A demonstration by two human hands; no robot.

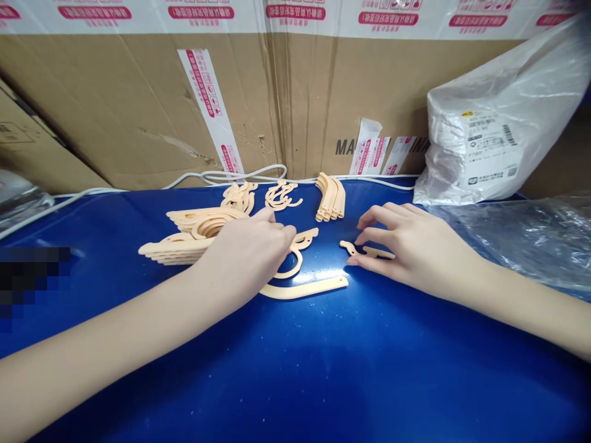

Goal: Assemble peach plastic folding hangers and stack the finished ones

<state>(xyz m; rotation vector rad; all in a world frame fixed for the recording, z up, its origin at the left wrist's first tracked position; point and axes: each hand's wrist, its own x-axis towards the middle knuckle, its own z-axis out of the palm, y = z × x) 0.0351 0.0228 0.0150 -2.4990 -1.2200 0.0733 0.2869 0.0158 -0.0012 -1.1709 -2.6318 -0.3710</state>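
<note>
My left hand [258,252] is closed at the edge of a beige plastic piece with an open ring [290,264]; its fingertips are largely hidden. Just below lies a long curved beige arm [305,288], like part of a clothes hanger. To the right, my right hand [406,246] hovers low with fingers apart around a small bent beige piece [348,247] and a thin beige strip [378,252]. Beside my left wrist, a stack of beige hanger-like parts [175,249] is partly covered by the arm.
Behind the hands sit beige hook pieces [281,195], more small curved pieces [239,195] and a bundle of curved arms [330,197]. A white cable [217,175] runs along the cardboard box [314,92]. A white plastic bag [484,135] and clear film [521,234] occupy the right.
</note>
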